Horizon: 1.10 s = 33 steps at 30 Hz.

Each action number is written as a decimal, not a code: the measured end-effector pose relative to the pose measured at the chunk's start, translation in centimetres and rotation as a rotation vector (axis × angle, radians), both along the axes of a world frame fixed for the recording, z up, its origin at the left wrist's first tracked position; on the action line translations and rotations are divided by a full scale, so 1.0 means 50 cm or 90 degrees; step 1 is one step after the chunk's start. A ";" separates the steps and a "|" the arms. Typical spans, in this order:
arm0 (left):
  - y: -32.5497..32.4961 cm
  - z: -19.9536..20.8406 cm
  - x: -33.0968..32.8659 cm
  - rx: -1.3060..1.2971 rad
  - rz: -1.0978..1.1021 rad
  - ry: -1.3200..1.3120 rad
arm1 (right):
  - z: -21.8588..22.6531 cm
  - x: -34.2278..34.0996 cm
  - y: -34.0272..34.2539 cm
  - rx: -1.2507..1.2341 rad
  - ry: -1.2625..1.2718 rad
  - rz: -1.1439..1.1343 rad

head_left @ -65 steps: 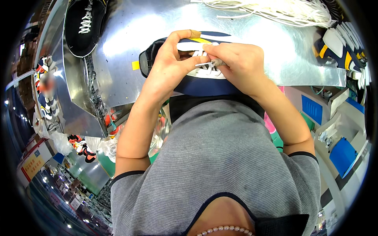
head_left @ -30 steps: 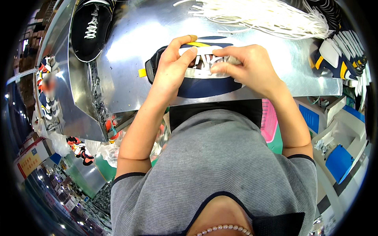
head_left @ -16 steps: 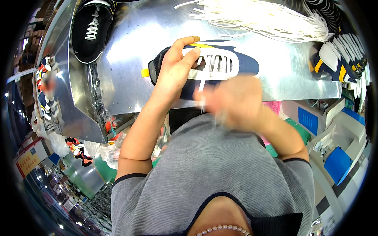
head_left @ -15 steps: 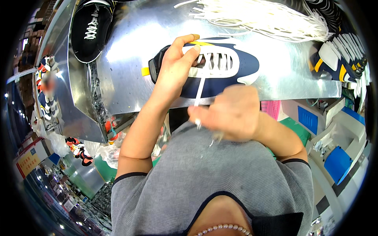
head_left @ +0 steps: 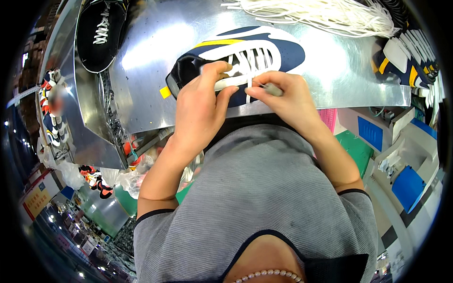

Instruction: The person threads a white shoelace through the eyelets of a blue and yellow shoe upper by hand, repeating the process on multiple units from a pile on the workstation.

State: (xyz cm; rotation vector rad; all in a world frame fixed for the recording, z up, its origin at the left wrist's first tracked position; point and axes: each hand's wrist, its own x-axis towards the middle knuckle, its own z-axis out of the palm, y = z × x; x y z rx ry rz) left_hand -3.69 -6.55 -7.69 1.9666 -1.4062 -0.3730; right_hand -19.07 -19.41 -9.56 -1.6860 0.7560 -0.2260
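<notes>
A navy, white and yellow shoe upper (head_left: 289, 53) lies on its side along the metal table, toe to the right. White lace (head_left: 248, 95) crosses its eyelets and hangs over the near edge. My left hand (head_left: 200, 106) straddles the near eyelet strip, forefinger inside the opening and thumb outside. Closed beside the hanging lace, my right hand (head_left: 292, 96) holds a small tool with a greyish rounded handle (head_left: 272, 89). The tool's tip is too small to make out. Whether these fingers also grip the lace cannot be told.
A bundle of loose white laces (head_left: 321, 19) lies at the back of the metal table (head_left: 146, 94). Several stacked shoe uppers (head_left: 401, 66) stand at the right end. At far left is a black laced shoe (head_left: 99, 40). A blue-lidded white unit (head_left: 370, 134) stands beyond the table's right.
My right hand has moved from below the table edge up to the eyelets, and the pulled lace has slackened. My left hand has slid down to the near eyelet strip; the shoe upper has tilted slightly.
</notes>
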 end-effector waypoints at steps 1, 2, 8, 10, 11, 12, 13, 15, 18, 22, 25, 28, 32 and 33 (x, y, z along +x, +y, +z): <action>-0.003 0.013 -0.001 0.044 -0.005 -0.002 | -0.014 0.010 0.012 -0.037 0.013 -0.030; -0.003 0.016 -0.001 0.043 -0.006 -0.003 | -0.026 0.013 0.020 -0.038 0.012 -0.031; -0.001 0.023 0.013 0.100 -0.001 0.132 | -0.003 0.023 0.015 0.108 -0.180 -0.134; -0.005 0.023 0.013 0.041 -0.047 0.104 | -0.010 0.038 0.003 0.075 -0.149 -0.121; -0.007 0.022 0.011 0.038 -0.046 0.104 | -0.024 0.044 0.008 0.051 -0.177 -0.124; -0.007 0.017 0.006 0.068 -0.026 0.060 | -0.037 0.048 0.013 0.032 -0.206 -0.124; -0.008 0.014 0.002 0.099 -0.007 0.017 | -0.041 0.050 0.015 0.030 -0.231 -0.126; -0.011 0.006 -0.001 0.068 -0.001 -0.013 | -0.026 0.045 0.018 0.078 -0.208 -0.114; -0.002 -0.011 0.002 0.012 -0.002 -0.096 | 0.006 0.002 0.023 0.060 -0.140 -0.054; 0.010 -0.014 0.001 0.012 -0.020 -0.116 | 0.008 -0.033 0.033 0.013 -0.081 0.016; 0.009 -0.015 0.001 0.004 -0.036 -0.096 | 0.007 -0.036 0.029 -0.005 -0.046 0.016; 0.008 -0.023 0.003 -0.018 -0.052 -0.101 | 0.002 -0.027 0.026 -0.013 -0.051 0.012; 0.007 -0.035 0.007 -0.072 -0.122 -0.155 | 0.003 0.012 0.038 -0.010 -0.003 -0.016; 0.005 -0.038 0.009 -0.111 -0.145 -0.184 | -0.018 0.028 0.052 -0.066 -0.035 -0.038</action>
